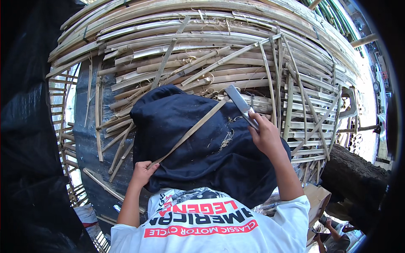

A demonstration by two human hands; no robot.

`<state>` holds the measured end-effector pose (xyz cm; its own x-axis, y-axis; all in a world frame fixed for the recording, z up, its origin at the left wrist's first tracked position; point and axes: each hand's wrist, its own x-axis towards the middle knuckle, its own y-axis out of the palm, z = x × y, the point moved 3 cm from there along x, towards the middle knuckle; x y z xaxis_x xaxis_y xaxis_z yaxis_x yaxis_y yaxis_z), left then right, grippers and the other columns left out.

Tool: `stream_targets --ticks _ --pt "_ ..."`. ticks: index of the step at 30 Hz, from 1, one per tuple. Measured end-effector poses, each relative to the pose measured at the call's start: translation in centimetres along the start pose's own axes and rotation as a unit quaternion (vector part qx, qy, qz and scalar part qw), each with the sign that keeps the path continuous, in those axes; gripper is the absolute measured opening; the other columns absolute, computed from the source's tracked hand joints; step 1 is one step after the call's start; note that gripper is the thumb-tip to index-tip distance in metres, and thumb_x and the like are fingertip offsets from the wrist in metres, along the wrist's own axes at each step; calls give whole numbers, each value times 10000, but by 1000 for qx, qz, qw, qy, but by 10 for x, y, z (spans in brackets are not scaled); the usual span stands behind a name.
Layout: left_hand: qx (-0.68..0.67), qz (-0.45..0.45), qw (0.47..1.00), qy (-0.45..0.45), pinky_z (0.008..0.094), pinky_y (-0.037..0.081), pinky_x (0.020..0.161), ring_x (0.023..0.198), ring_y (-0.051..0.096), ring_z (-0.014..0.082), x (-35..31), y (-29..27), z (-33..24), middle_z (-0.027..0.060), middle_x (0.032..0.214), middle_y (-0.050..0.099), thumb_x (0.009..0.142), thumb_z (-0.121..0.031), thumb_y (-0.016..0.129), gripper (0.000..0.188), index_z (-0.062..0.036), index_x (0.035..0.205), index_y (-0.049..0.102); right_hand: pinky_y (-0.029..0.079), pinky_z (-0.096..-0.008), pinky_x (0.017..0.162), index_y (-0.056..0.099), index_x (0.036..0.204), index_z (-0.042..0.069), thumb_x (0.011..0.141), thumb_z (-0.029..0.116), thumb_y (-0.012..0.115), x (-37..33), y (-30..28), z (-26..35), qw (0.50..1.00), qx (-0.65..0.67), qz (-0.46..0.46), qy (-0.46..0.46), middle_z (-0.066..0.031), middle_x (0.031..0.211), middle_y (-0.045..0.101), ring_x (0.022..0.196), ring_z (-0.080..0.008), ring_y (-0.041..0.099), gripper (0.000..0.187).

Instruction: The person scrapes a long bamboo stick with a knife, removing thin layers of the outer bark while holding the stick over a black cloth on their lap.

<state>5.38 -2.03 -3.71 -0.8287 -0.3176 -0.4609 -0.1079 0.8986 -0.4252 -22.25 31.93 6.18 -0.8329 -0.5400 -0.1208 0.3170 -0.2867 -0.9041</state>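
My left hand (144, 172) is closed around the near end of a thin, flat bamboo strip (193, 130), low and to the left of my lap. The strip slants up and to the right, and its far end meets the blade of a broad silver knife (238, 102). My right hand (264, 131) grips this knife at its lower end, fingers wrapped round; the handle is mostly hidden. Under both lies a dark cloth (168, 114) draped over my lap, with pale curled shavings (227, 140) on it.
Long split bamboo lengths (202, 40) are piled across the far side. Loose strips (270, 76) lean over the pile. A bamboo slat rack (312, 114) stands at the right, beside a dark log (356, 170). Another person (335, 236) is at the lower right. Black sheeting (33, 126) hangs at the left.
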Motion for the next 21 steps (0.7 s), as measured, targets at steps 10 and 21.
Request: stream_targets --ticks 10,21 --pt "-30 5 1000 -5 303 258 463 549 308 60 -1 2 17 -2 513 340 868 -310 711 493 7 579 469 445 -223 630 426 1323 40 860 2 624 -45 39 10 889 386 -212 125 -77 893 634 702 -78 566 505" --pt "-62 76 995 -10 272 299 474 551 367 42 12 -5 24 -44 537 443 893 -290 686 445 7 597 535 451 -212 450 569 1059 12 825 16 706 47 47 18 707 651 -255 109 32 680 509 539 -57 532 272"
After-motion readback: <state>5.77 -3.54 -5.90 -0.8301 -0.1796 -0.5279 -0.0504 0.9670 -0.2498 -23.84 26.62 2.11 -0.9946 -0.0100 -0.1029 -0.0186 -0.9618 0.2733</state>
